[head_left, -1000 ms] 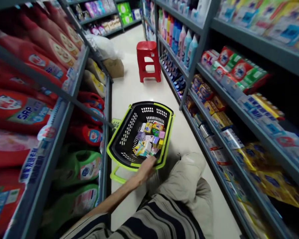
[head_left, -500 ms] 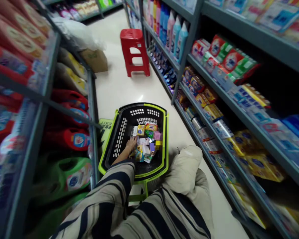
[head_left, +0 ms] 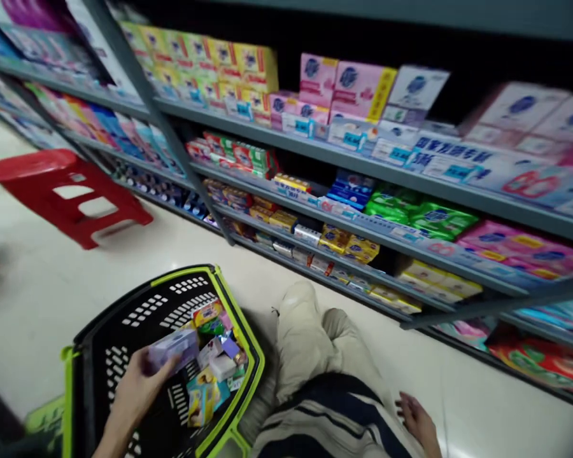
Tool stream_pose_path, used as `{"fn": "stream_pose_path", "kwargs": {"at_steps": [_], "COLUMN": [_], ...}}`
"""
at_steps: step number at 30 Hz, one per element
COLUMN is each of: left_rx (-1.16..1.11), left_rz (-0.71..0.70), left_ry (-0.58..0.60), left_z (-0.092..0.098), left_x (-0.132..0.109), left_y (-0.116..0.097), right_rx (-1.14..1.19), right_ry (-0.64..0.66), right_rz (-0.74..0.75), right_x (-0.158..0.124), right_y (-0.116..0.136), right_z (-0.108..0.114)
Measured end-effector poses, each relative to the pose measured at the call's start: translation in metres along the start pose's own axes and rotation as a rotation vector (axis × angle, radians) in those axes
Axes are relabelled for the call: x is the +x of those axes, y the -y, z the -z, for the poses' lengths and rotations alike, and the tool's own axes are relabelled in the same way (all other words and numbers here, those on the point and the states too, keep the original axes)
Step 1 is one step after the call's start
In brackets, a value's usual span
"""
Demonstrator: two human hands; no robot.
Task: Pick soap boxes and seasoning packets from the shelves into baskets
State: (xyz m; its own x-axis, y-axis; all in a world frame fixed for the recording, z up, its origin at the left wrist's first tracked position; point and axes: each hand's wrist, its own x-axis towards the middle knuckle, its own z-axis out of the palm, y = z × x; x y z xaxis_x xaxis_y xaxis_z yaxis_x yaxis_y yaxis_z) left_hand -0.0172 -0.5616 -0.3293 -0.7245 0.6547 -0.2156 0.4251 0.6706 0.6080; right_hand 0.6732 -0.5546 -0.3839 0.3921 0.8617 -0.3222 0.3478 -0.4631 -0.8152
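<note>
My left hand (head_left: 141,388) grips a lavender-and-white soap box (head_left: 174,348), raised over a black shopping basket (head_left: 256,364) with a lime-green rim. Inside the basket, small packs lie heaped toward the right: a yellow-and-blue packet (head_left: 203,397), a white box (head_left: 223,367), a purple box (head_left: 230,348), a green pack (head_left: 211,327) and a red-and-yellow pack (head_left: 206,312). At the lower right my right hand (head_left: 415,416) hangs beside my leg, its fingers loosely apart and holding nothing.
Grey shelves (head_left: 286,143) of boxed and wrapped soaps run along the right, with pink boxes (head_left: 358,89) and green packs (head_left: 439,219). A red plastic stool (head_left: 71,191) stands on the pale floor at the left. My bent knees (head_left: 298,331) are right of the basket.
My view has turned right toward the soap shelves. My left hand, low among the packs before, is now lifted with the lavender box in it. My right hand has come into view.
</note>
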Motion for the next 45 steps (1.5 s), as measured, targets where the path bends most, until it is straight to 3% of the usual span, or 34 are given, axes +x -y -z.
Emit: {"fn": "stream_pose_path", "kwargs": {"at_steps": [2, 4, 6, 8, 11, 14, 16, 19, 21, 24, 27, 29, 31, 34, 36, 38, 40, 43, 45], "left_rx": [-0.393, -0.815, -1.063, -1.124, -0.949, -0.877, -0.907, -0.856, -0.827, -0.949, -0.993, -1.005, -1.064, -1.181, -1.194, -1.155, -1.129, -1.159, -1.174], "left_rz": [0.037, 0.170, 0.195, 0.221, 0.195, 0.035, -0.143, -0.499, -0.684, -0.783, -0.886, -0.894, -0.793, -0.613, -0.540, -0.474, -0.467, -0.617, -0.705], "left_ry": [0.045, 0.092, 0.280, 0.507, 0.901, 1.068, 1.027, 0.739, 0.610, 0.551, 0.464, 0.455, 0.521, 0.655, 0.766, 0.868, 0.884, 0.818, 0.813], "left_z": [0.005, -0.011, -0.046, -0.090, -0.148, -0.171, -0.164, -0.136, -0.120, -0.103, -0.093, -0.092, -0.095, -0.102, -0.103, -0.101, -0.099, -0.098, -0.098], "left_x": [-0.042, -0.098, -0.156, -0.208, -0.258, -0.275, -0.278, -0.283, -0.287, -0.290, -0.292, -0.292, -0.291, -0.289, -0.287, -0.284, -0.279, -0.271, -0.268], "left_y": [-0.056, -0.123, -0.188, -0.239, -0.275, -0.283, -0.295, -0.338, -0.376, -0.418, -0.432, -0.433, -0.433, -0.435, -0.437, -0.438, -0.438, -0.441, -0.446], "right_rx": [0.117, 0.240, 0.337, 0.421, 0.432, 0.559, 0.687, 0.720, 0.722, 0.711, 0.694, 0.704, 0.653, 0.419, 0.307, 0.345, 0.503, 0.729, 0.771], "right_ry": [0.054, 0.174, 0.347, 0.547, 0.633, 0.563, 0.499, 0.351, 0.344, 0.465, 0.576, 0.580, 0.512, 0.335, 0.313, 0.377, 0.436, 0.449, 0.435], "right_rz": [0.029, 0.122, 0.281, 0.477, 0.630, 0.577, 0.482, 0.430, 0.551, 0.754, 0.826, 0.841, 0.897, 1.099, 1.179, 1.117, 0.961, 0.730, 0.660], "right_x": [0.014, 0.020, 0.013, -0.005, -0.027, -0.027, -0.021, -0.012, -0.006, 0.004, 0.011, 0.013, 0.012, 0.009, 0.008, 0.008, 0.008, 0.010, 0.010], "right_y": [0.014, 0.054, 0.108, 0.155, 0.186, 0.186, 0.194, 0.235, 0.272, 0.314, 0.330, 0.333, 0.337, 0.346, 0.352, 0.355, 0.358, 0.360, 0.362], "right_z": [-0.013, -0.029, -0.041, -0.043, -0.035, -0.021, -0.009, 0.016, 0.034, 0.058, 0.072, 0.076, 0.078, 0.081, 0.080, 0.076, 0.068, 0.055, 0.049]}}
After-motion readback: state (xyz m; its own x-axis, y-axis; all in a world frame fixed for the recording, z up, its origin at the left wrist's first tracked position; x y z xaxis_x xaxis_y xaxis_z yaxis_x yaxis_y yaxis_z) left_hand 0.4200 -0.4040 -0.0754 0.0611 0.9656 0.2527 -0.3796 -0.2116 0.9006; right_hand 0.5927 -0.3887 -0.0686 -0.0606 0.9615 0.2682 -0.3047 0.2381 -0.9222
